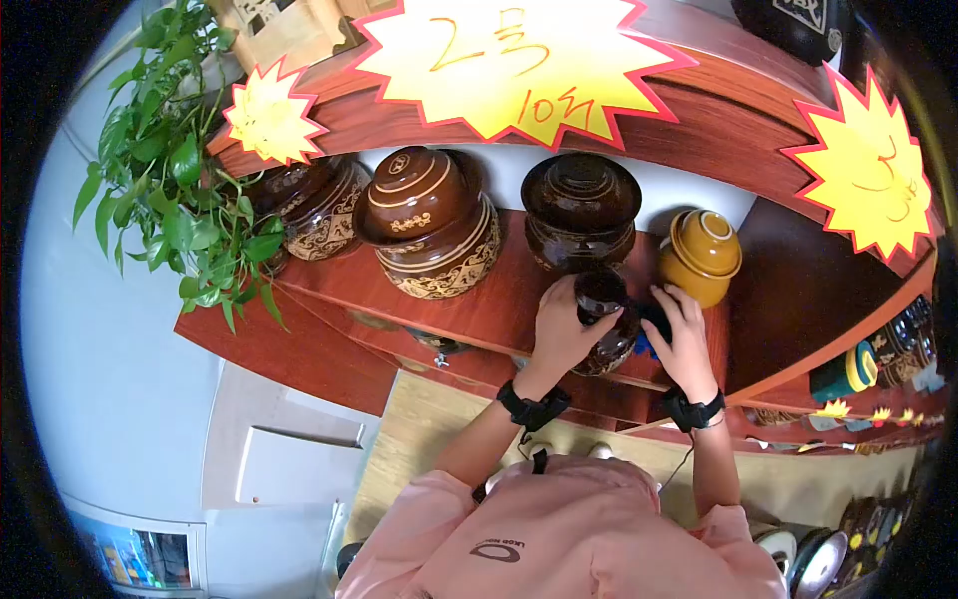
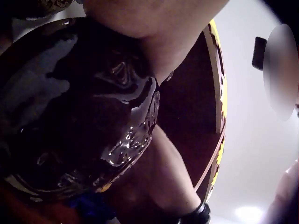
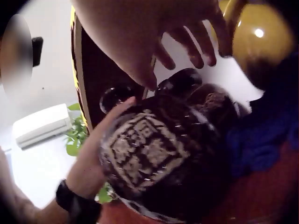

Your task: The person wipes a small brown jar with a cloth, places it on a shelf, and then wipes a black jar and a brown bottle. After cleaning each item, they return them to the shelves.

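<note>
A small glossy dark-brown jar stands at the front of the wooden shelf, its side showing a square of raised characters in the right wrist view. My left hand grips it round the neck, the thumb lying on the near side. To its right, my right hand reaches forward with spread, slightly bent fingers and holds nothing. Its fingertips overlap the base of a yellow lidded jar in the head view. Between the hands, partly hidden behind the dark jar, lies a blue cloth.
Behind stands a dark lidded pot; a larger patterned brown pot and another brown pot are at left. Overhead runs a wooden shelf edge with yellow starburst signs. A leafy plant hangs at the left end.
</note>
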A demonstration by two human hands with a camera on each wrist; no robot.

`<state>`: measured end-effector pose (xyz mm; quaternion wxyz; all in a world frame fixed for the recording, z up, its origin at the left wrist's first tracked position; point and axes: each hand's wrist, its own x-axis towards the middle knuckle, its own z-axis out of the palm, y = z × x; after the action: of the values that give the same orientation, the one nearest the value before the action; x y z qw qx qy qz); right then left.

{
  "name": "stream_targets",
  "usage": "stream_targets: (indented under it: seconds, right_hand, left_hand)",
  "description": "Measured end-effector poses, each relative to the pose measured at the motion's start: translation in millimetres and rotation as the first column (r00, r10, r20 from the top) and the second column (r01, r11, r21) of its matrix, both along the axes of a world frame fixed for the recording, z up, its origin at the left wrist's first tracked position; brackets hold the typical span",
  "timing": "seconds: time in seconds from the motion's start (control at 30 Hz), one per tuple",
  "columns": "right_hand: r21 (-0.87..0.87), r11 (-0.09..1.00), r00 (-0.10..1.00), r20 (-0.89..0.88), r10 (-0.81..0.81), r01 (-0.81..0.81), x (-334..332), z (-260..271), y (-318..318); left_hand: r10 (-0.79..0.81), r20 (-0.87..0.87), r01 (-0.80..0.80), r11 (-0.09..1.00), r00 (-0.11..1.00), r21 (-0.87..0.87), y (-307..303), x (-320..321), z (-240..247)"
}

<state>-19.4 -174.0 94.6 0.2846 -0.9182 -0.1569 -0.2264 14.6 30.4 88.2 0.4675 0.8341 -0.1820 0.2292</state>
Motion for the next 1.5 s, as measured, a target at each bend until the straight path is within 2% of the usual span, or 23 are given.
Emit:
stream_targets:
  seconds: [0.1,0.23,0.27,0.4,0.5,0.57,0.63,0.67,0.77,0.8,0.93,1.03,1.1,1.13,1.17,1.2,1.23,1.27,1.33,1.37,1.4,1.47,1.5]
  right_hand:
    - [-0.153,0.987,0.995,-0.087,-0.057,0.043,2,-28,-10]
    - [-0.158,0.986,0.990,-0.136,0.037,-0.059,7,-52,-8]
    - [-0.269,0.963,0.992,-0.126,0.000,-0.034,5,-54,-7]
    - [-0.249,0.968,0.999,-0.025,-0.030,0.023,2,-63,-6]
    - [-0.189,0.970,0.983,-0.077,-0.167,0.151,-1,-77,-11]
    - [0.039,0.982,0.982,-0.049,-0.181,0.182,-3,-77,-17]
    - [0.319,0.930,0.982,-0.005,-0.190,0.182,-1,-84,-29]
    - [0.511,0.836,0.980,-0.087,-0.179,0.198,-3,-86,-35]
    - [0.791,0.582,0.980,-0.119,-0.157,0.189,-9,-63,-38]
    - [0.741,0.639,0.974,-0.090,-0.209,0.206,-11,-53,-39]
    - [0.748,0.655,0.973,0.055,-0.224,0.109,-15,5,-21]
    - [0.721,0.691,0.966,0.211,-0.148,-0.052,-11,48,6]
    - [0.335,0.937,0.956,0.294,-0.008,-0.096,-12,76,17]
    - [0.211,0.962,0.954,0.277,0.112,-0.174,-9,78,25]
    - [0.087,0.963,0.943,0.243,0.229,-0.256,-7,79,32]
    - [-0.051,0.947,0.936,0.143,0.322,-0.318,-5,74,37]
    - [-0.065,0.955,0.944,0.147,0.296,-0.289,-4,70,42]
    - [-0.078,0.962,0.951,0.151,0.270,-0.260,-3,66,46]
    - [-0.067,0.974,0.957,0.180,0.226,-0.218,0,57,49]
    - [-0.049,0.977,0.960,0.182,0.214,-0.209,0,55,50]
    - [-0.031,0.980,0.962,0.185,0.200,-0.198,0,52,51]
    - [0.028,0.981,0.964,0.194,0.182,-0.191,2,49,52]
    - [0.069,0.978,0.963,0.202,0.178,-0.195,3,47,53]
  left_hand:
    - [-0.005,0.014,0.005,1.000,1.000,-0.028,0,-3,6]
    - [0.055,0.097,-0.057,0.998,0.994,0.022,-2,-6,12]
    - [0.047,0.099,-0.049,0.999,0.994,0.015,-1,-5,12]
    - [0.044,0.131,-0.046,0.999,0.990,0.012,1,2,2]
    - [-0.004,0.053,0.007,0.998,0.999,-0.067,3,-1,6]
    - [-0.026,0.064,0.030,0.997,0.998,-0.070,4,0,4]
    - [-0.038,0.068,0.042,0.997,0.997,-0.058,2,0,7]
    - [-0.040,0.064,0.043,0.998,0.997,-0.042,1,-2,10]
    - [-0.124,0.060,0.126,0.992,0.990,-0.029,-6,0,15]
    - [-0.165,0.060,0.167,0.985,0.984,-0.031,-9,1,17]
    - [-0.241,0.060,0.243,0.970,0.969,-0.023,-21,7,17]
    - [-0.243,-0.012,0.241,0.967,0.970,-0.081,-30,10,12]
    - [-0.230,-0.067,0.220,0.967,0.971,-0.130,-32,8,10]
    - [-0.335,-0.097,0.277,0.883,0.937,-0.378,-34,9,-6]
    - [-0.439,-0.102,0.296,0.742,0.893,-0.602,-37,11,-35]
    - [-0.463,-0.079,0.327,0.726,0.883,-0.606,-35,12,-42]
    - [-0.487,-0.055,0.357,0.708,0.872,-0.609,-32,14,-48]
    - [-0.447,-0.014,0.407,0.825,0.894,-0.393,-25,17,-54]
    - [-0.371,0.005,0.364,0.908,0.929,-0.206,-22,21,-85]
    - [-0.332,0.023,0.332,0.936,0.943,-0.113,-21,23,-100]
    - [-0.311,-0.026,0.303,0.938,0.950,-0.171,-22,20,-100]
    - [-0.236,0.042,0.237,0.971,0.971,-0.035,-20,20,-100]
    - [-0.198,0.171,0.173,0.974,0.965,0.149,-17,16,-72]
